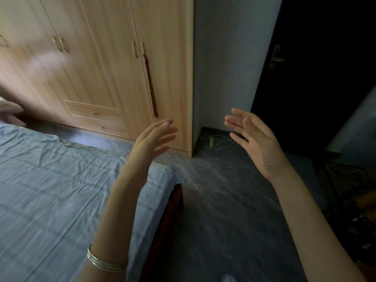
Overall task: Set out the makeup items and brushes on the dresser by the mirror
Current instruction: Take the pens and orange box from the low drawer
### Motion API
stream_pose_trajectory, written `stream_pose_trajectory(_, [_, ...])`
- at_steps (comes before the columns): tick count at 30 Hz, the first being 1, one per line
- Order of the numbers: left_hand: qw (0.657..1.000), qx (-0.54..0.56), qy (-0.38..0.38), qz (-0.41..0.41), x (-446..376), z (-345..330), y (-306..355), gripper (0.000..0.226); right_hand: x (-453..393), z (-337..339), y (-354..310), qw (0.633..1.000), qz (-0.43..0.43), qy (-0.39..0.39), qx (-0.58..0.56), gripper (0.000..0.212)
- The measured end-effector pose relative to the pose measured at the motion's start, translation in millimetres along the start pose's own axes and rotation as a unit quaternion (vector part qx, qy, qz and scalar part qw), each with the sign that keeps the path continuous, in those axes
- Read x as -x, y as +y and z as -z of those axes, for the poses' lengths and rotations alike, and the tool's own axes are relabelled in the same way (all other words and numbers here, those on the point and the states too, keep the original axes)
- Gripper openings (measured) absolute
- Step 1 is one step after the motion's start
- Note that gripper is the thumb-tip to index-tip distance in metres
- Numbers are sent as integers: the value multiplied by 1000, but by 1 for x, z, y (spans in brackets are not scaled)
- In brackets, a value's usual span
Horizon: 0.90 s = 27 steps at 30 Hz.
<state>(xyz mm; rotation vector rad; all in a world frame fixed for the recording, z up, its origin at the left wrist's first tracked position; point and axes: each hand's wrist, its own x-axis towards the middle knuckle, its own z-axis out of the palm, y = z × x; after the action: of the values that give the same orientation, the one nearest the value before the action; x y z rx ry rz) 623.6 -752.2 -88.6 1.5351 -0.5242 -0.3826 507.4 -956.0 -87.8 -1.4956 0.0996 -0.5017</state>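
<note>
My left hand [151,140] is raised in mid-air over the corner of the bed, fingers straight and spread, holding nothing. My right hand [255,139] is held up opposite it over the floor, palm turned inward, fingers straight and empty. No makeup items, brushes, dresser or mirror appear in the head view. Silver bangles [105,262] circle my left forearm.
A bed with a blue sheet [50,190] fills the left half. A light wooden wardrobe [122,68] stands behind it. A dark open doorway [315,68] is at the right. A white power strip with cable [212,141] lies on the dark floor by the wall corner.
</note>
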Motion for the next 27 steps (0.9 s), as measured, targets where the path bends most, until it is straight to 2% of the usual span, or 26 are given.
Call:
stream_pose_trajectory(4, [1000,5,27,-2,-50,-28,-1,44,-54,39,5,1000,1,-25,-5,66])
stream_pose_trajectory(9, [998,7,60,0,-109,-65,0,49,-121,82,11,999,-16,-43,0,43])
stream_pose_trajectory(12, [996,8,83,1,-136,-79,-3,43,-154,100,18,997,-19,-75,-1,56])
stream_pose_trajectory(17, [993,1,120,12,-175,-89,-8,37,-206,116,32,993,-33,-113,-15,67])
stream_pose_trajectory(27, [987,13,159,0,-283,-61,-28,36,-323,108,68,987,-36,-154,-8,83])
